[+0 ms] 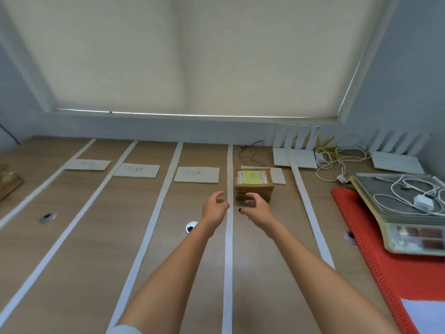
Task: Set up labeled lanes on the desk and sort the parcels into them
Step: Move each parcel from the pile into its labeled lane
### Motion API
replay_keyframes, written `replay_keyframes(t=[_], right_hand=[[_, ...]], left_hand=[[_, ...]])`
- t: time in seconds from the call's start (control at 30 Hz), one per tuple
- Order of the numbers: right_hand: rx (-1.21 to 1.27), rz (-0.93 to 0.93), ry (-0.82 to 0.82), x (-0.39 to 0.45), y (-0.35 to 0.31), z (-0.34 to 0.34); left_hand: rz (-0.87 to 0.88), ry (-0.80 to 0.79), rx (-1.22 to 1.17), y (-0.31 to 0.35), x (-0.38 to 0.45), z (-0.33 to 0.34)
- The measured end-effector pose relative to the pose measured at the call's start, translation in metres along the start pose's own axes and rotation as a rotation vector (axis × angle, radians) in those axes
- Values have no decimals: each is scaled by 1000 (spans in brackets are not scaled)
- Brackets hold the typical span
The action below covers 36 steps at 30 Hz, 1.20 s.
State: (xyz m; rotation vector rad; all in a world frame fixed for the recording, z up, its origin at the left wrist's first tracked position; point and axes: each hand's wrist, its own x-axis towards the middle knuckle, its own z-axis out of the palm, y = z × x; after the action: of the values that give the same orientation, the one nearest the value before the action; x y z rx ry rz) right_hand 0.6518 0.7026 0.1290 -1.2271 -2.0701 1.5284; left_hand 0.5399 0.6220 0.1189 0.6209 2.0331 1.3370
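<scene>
at the far end of the rightmost lane on the light wooden desk (72,249), a small brown cardboard parcel with a yellow note on top (253,185) sat over part of a white paper label (278,175). both hands hung just near of it, empty, fingers spread and curled: the left hand (215,208) above the white tape strip (229,237) on the lane's left, the right hand (257,208) close to the parcel's near face, seemingly not touching.

the likeliest slip, i judged, was a nudge from the right hand pushing the parcel onto the tape or further over its label, hiding the writing. three more labels lay in the lanes to the left, their writing too blurred to read. to the right, an orange mesh mat (375,261), a weighing scale (407,213) with white cables on it, and white routers (295,157) crowded the desk, well clear of the lane.
</scene>
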Motion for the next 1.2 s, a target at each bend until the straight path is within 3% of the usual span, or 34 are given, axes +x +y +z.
replay_keyframes(t=[0.27,0.5,0.77,1.2], right_hand=[[-10,-80,26,-68,-54,59],[52,-55,83,-118,-80,179],[-20,-83,9,-150,-117,293],[26,-155,-8,-143,-159,354]], left_hand=[[119,-1,-42,-2,-61,-95],[149,-141,-73,-51,-99,-217],[146,-73,-19,-92,-117,-353],[167,-21,-58,-95,-111,-421]])
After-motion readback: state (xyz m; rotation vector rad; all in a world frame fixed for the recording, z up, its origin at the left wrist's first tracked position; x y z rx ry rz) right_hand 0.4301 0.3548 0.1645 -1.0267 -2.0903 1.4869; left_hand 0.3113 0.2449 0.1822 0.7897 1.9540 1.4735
